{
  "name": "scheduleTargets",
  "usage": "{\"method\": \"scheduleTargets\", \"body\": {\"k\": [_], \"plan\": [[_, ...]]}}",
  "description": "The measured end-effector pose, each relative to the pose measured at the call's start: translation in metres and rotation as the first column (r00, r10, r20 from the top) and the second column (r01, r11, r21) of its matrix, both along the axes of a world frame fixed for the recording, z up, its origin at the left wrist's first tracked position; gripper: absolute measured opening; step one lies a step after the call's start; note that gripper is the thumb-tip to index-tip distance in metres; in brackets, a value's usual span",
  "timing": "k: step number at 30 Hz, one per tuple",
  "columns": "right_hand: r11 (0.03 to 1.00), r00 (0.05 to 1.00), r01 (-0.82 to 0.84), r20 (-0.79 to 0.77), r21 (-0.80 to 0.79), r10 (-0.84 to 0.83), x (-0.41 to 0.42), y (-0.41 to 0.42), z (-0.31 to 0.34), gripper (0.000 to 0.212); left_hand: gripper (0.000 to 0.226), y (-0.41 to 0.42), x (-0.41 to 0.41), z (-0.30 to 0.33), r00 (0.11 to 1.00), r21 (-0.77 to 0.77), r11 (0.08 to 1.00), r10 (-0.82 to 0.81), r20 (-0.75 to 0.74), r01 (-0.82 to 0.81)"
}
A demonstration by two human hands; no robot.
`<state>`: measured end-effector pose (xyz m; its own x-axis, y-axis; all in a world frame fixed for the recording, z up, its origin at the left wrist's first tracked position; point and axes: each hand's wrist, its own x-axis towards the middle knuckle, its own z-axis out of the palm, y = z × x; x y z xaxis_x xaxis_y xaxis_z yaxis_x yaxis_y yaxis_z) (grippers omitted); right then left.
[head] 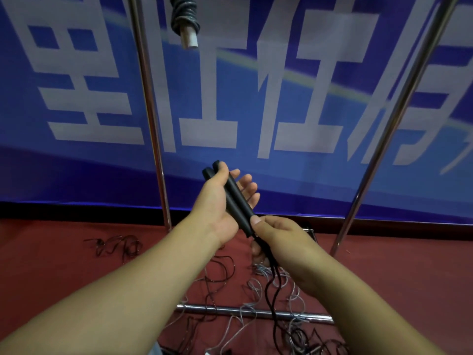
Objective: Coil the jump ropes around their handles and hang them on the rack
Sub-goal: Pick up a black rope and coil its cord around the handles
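A loose rope [115, 245] lies tangled on the red floor [51, 252] at the left, beside the left rack pole [151, 111]. A coiled rope [184, 19] hangs above. The left hand [217, 201] cradles two black handles [234, 196] held side by side, thumb over them, fingers loosely spread behind. The right hand [279, 239] pinches their lower end, where the black cord [272, 290] trails down to a heap of ropes [256, 303] over the rack's base bar [256, 312]. The right pole [399, 111] slants upward
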<state>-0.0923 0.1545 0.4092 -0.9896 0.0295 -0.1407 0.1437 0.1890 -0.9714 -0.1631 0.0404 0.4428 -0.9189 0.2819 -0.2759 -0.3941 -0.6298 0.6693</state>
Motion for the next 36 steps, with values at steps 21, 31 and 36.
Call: {"method": "scheduleTargets", "body": {"k": [21,31,36], "plan": [[0.776,1.0,0.025,-0.012,0.631,-0.022,-0.001,0.07,-0.016,0.07,0.035,-0.045,-0.019,-0.005,0.951,-0.495,0.857,-0.258,-0.167,0.146],[0.797,0.944,0.121,-0.316,0.592,0.091,0.006,0.043,0.006,0.063,0.035,-0.036,0.006,-0.012,0.588,-0.984,0.139,-0.807,-0.047,0.112],[0.752,0.924,0.067,-0.325,0.656,0.201,0.008,0.031,-0.001,0.057,0.037,-0.033,0.011,-0.019,0.476,-0.995,-0.025,-0.877,0.069,0.097]]}}
